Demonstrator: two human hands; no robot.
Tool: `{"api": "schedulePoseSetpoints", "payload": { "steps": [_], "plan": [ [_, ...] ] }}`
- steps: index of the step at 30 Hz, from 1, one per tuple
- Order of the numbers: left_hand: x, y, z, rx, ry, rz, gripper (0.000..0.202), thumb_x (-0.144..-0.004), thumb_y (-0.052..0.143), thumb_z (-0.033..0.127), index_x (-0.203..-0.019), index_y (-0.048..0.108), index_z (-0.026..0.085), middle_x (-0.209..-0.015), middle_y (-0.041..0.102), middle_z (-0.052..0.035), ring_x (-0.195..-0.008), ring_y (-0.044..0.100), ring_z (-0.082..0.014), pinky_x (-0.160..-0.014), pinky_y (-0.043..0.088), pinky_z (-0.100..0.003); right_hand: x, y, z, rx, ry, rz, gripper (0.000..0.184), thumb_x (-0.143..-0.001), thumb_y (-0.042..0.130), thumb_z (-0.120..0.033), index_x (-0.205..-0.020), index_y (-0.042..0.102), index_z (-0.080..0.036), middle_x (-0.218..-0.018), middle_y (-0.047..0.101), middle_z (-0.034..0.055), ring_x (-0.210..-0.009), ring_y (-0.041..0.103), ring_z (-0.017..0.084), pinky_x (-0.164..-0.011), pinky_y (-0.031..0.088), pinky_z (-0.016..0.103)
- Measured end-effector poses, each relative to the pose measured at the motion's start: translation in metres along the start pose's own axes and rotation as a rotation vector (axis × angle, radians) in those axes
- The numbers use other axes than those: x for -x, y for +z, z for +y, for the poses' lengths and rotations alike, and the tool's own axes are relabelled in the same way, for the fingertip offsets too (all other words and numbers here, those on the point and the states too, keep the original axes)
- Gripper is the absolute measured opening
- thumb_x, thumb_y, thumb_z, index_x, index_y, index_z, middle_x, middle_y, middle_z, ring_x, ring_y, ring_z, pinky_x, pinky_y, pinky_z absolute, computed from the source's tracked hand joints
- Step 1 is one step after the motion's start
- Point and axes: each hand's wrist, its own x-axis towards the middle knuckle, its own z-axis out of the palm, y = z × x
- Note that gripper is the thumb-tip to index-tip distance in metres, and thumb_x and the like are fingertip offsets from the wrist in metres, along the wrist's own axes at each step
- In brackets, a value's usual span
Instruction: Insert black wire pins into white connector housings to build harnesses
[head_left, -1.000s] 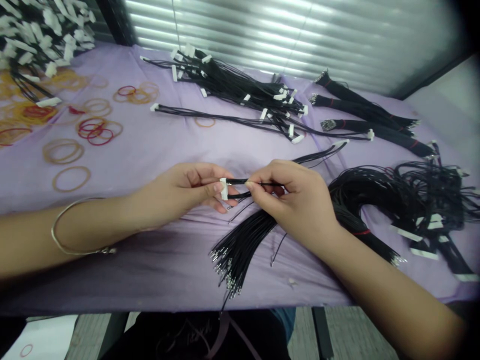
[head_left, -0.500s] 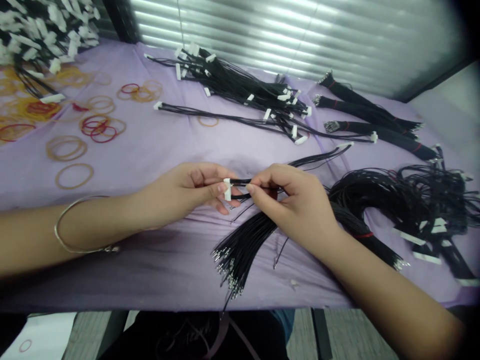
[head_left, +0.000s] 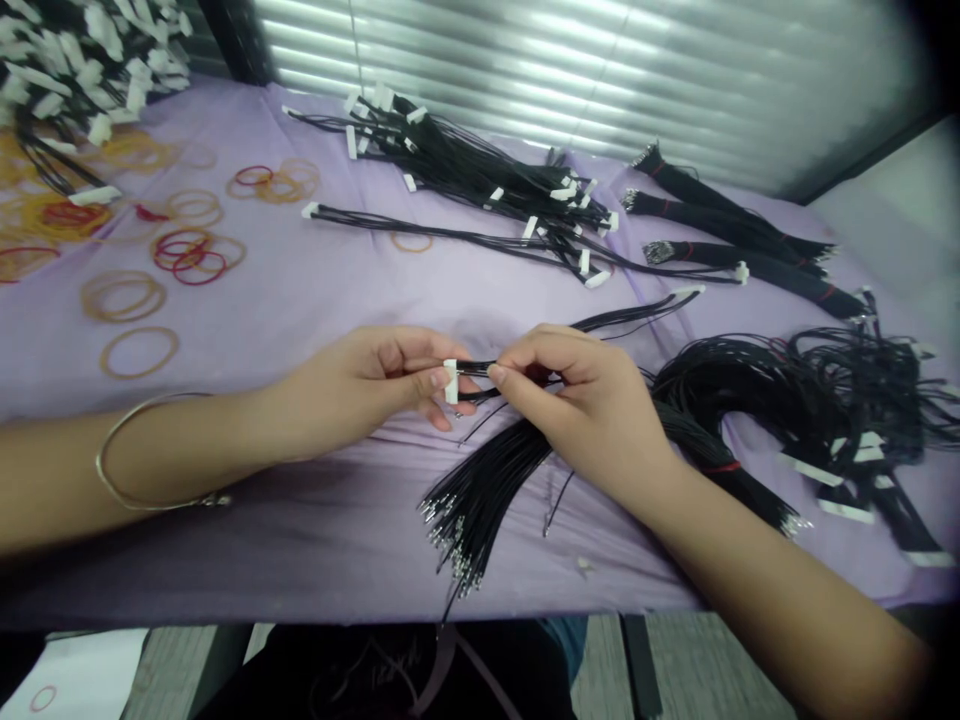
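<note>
My left hand (head_left: pixel 367 385) pinches a small white plastic wire connector (head_left: pixel 451 381) between thumb and fingertips. Thin black wires (head_left: pixel 476 368) run from the connector into my right hand (head_left: pixel 577 400), whose thumb and fingers are closed on them just beside it. Under my right hand, a fanned bundle of black wires (head_left: pixel 484 495) lies on the cloth, ending in small crimped metal terminals (head_left: pixel 450 540). Behind my right hand, more black wires (head_left: pixel 637 312) stretch to another white connector.
A lilac cloth (head_left: pixel 255 350) covers the table, with loose rubber bands (head_left: pixel 187 250) at left. Black wire harnesses with white connectors (head_left: pixel 480 180) lie behind my hands, tied bundles (head_left: pixel 735 230) at back right, a wire heap (head_left: pixel 787 390) at right. Window blinds stand behind.
My right fingertips have moved slightly left, closer to the connector. The left hand still holds the connector, and the view has shifted a little.
</note>
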Motion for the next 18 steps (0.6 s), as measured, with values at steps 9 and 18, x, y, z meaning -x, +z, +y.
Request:
{"api": "schedulePoseSetpoints", "payload": {
  "steps": [9,18],
  "plan": [
    [-0.0011,0.0035,0.0040,0.030,-0.071,0.029,0.013,-0.087,0.063,0.016,-0.093,0.075,0.017,-0.078,0.074,-0.0014,-0.063,0.067,-0.0087,-0.062,0.056,-0.013,-0.0001,0.0047,0.0031,0.052,-0.004,-0.041,0.013,-0.085,0.062,-0.018,-0.073,0.067,-0.015,-0.072,0.067,-0.0003,-0.069,0.057,0.009,-0.064,0.040,0.021],
    [-0.0003,0.0067,0.0051,0.074,-0.116,0.014,0.012,-0.083,0.067,0.015,-0.088,0.076,0.020,-0.076,0.074,0.0005,-0.066,0.069,-0.0102,-0.065,0.057,-0.015,-0.0002,0.0050,-0.0001,0.032,-0.081,-0.011,0.014,-0.084,0.060,-0.016,-0.071,0.064,-0.014,-0.069,0.059,-0.0007,-0.063,0.051,0.007,-0.059,0.039,0.019]
  ]
}}
